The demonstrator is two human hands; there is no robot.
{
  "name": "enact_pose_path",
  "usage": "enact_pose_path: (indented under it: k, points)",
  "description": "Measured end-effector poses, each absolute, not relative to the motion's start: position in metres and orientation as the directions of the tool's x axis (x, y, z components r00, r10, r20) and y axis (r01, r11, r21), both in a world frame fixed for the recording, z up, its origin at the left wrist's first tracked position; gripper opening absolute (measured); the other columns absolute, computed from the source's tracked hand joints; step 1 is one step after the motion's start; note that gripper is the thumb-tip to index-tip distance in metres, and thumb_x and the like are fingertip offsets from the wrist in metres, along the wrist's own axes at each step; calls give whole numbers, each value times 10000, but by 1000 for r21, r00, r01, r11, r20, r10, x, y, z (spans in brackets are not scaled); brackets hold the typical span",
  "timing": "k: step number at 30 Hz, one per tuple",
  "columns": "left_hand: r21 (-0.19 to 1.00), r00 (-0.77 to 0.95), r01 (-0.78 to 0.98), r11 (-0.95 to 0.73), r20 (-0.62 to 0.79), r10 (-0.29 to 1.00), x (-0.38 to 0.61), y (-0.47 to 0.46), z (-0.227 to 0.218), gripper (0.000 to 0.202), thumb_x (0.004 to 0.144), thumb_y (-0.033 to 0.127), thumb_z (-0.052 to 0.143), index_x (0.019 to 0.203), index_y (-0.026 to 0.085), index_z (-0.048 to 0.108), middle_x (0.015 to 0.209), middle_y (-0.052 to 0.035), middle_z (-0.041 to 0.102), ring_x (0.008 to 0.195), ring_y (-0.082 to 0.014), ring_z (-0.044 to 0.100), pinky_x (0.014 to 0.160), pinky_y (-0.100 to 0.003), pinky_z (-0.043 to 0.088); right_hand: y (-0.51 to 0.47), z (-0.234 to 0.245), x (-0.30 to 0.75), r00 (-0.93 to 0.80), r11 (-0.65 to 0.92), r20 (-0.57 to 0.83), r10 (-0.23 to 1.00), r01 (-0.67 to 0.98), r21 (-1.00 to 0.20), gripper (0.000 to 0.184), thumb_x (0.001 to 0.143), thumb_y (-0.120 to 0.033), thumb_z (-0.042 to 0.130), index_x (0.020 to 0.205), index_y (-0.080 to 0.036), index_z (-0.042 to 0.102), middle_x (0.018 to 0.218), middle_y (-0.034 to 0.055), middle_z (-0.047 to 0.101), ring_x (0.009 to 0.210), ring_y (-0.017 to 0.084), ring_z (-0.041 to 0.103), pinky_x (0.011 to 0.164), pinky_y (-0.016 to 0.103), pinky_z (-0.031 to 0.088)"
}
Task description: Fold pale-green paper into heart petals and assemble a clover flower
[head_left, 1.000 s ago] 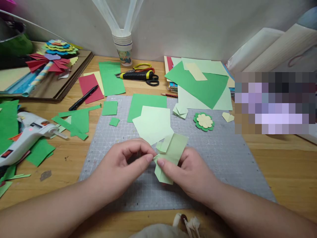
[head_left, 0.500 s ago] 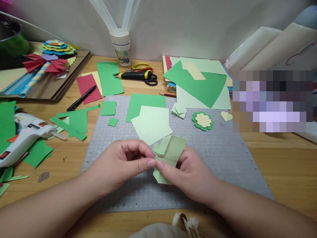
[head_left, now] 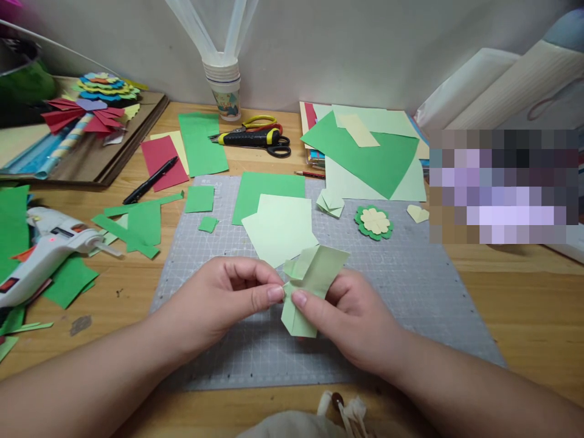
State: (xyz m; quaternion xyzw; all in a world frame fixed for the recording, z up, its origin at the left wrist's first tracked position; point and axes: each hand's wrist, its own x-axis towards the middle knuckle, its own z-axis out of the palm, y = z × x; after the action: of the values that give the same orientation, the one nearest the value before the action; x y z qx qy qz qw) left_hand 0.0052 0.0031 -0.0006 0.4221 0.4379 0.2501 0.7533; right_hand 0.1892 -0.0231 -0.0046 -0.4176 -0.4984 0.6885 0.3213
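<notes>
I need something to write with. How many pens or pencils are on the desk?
2. A black pen lies left of the cutting mat, by the red paper; a red pencil lies at the mat's far edge, beside the paper stack. More may hide beneath paper.

A grey cutting mat (head_left: pixel 410 292) lies on the wooden tabletop (head_left: pixel 524 304). On the mat: pale green sheets (head_left: pixel 278 228) and a clover cutout (head_left: pixel 375 222). Behind the mat: scissors (head_left: pixel 255 139), a stack of cups (head_left: pixel 227 91) and a black pen (head_left: pixel 150 180). Far left: a white glue gun (head_left: pixel 45 249) among green scraps.
</notes>
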Motion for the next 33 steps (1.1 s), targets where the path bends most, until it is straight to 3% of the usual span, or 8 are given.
enact_pose_path:
  k: [10,19,28,33]
  points:
    - [893,458,76,445,-427,780,5,4,2,122,732,269,731,664,183,677,646,43,606,625,-85,488,600,-189,381,-24,-5,189,-439,-233,-228,869,42,-971,189,887,-291,512,733,-182,523,654,-35,433,590,95,382,546,210,346]
    - [957,502,251,144,-256,826,6,-7,7,209,851,274,542,665,184,512,626,51,458,617,-104,411,575,-209,356,-24,-4,187,-462,-346,-284,840,-53,-937,168,855,-317,562,813,-181,651,744,4,584,690,131,511,647,241,432]
    - [957,585,280,70,-228,778,7,-7,11,217,833,207,500,618,183,486,568,64,410,552,-89,359,513,-201,303,-25,-7,188,-485,-377,-252,837,-178,-909,129,850,-296,602,847,-177,652,771,-4,627,685,105,549,627,203,474]
    - [937,584,297,184,-330,742,7,-8,9,192,835,262,495,660,183,493,610,46,432,599,-110,394,549,-222,332,-25,-6,189,-447,-414,-304,841,-171,-894,137,846,-274,602,776,-157,601,719,-13,580,619,83,514,581,186,464]
